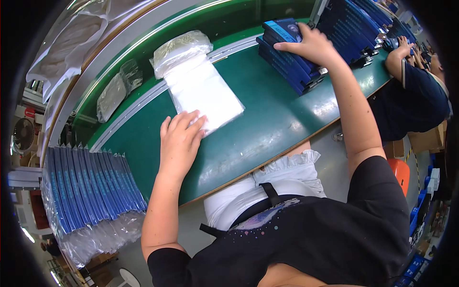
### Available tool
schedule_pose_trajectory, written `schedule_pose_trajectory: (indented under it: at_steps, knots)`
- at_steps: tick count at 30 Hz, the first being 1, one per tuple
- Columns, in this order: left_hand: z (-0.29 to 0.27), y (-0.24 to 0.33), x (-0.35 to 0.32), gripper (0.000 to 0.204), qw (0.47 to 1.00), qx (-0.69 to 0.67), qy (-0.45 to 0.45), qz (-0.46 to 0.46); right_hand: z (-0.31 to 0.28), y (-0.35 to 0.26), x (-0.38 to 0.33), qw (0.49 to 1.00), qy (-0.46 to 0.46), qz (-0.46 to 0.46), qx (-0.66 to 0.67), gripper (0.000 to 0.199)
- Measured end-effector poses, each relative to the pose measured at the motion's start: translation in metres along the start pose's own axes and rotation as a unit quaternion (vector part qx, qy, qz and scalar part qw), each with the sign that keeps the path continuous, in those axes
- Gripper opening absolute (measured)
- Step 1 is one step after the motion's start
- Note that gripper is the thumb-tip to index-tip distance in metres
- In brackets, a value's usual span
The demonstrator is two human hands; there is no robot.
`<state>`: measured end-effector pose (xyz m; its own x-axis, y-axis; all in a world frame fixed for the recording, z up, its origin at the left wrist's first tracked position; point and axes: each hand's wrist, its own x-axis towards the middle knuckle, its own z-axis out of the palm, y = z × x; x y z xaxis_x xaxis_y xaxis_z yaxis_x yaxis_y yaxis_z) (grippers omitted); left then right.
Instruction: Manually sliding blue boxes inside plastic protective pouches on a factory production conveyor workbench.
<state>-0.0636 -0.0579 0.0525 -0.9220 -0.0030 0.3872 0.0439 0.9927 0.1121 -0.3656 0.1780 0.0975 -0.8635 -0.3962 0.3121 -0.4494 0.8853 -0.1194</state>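
Observation:
A stack of clear plastic bags (204, 95), looking white in the glare, lies flat on the green table. My left hand (180, 141) rests with its fingers apart on the near left edge of these bags, pinching nothing that I can see. At the far right of the table stands a pile of flat dark blue boxes (287, 67) with light blue printing. Across the uppermost blue box (279, 31) spans my right hand (313, 47), its thumb on the near side and its fingers curled over the far side. Part of that box is hidden under the palm.
Bagged blue boxes (93, 184) stand in a row at the table's left end. A crumpled clear bundle (117, 91) lies by the back rail. More blue boxes (349, 31) are stacked at the far right, near a co-worker (411, 95) in dark clothing.

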Motion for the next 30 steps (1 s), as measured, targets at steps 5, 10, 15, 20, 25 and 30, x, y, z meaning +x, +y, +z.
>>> schedule_pose_trajectory:
  at_steps: [5, 10, 15, 20, 25, 30]
  knots:
    - [0.008, -0.004, 0.005, 0.024, 0.998, -0.06, 0.031, -0.016, -0.013, -0.011, -0.016, 0.974, 0.149, -0.051, 0.16, 0.094]
    - [0.005, 0.008, 0.006, 0.029, 0.991, -0.095, 0.071, -0.064, -0.026, -0.037, -0.055, 0.689, -0.054, -0.067, 0.72, 0.081]
    - [0.0, 0.008, 0.01, 0.023, 0.978, -0.148, 0.111, -0.099, 0.028, -0.045, -0.096, 0.15, -0.458, 0.036, 0.876, 0.067]
    - [-0.009, 0.001, 0.021, 0.016, 0.968, -0.185, 0.11, -0.127, 0.017, -0.079, -0.139, 0.316, -0.436, 0.078, 0.839, 0.055]
    - [-0.013, 0.001, 0.031, 0.014, 0.912, -0.355, 0.092, -0.181, 0.021, -0.115, -0.128, 0.311, -0.517, 0.048, 0.796, 0.071]
    - [-0.016, -0.015, 0.026, 0.013, 0.896, -0.348, 0.037, -0.272, 0.022, -0.115, -0.115, 0.344, -0.504, 0.026, 0.792, 0.073]
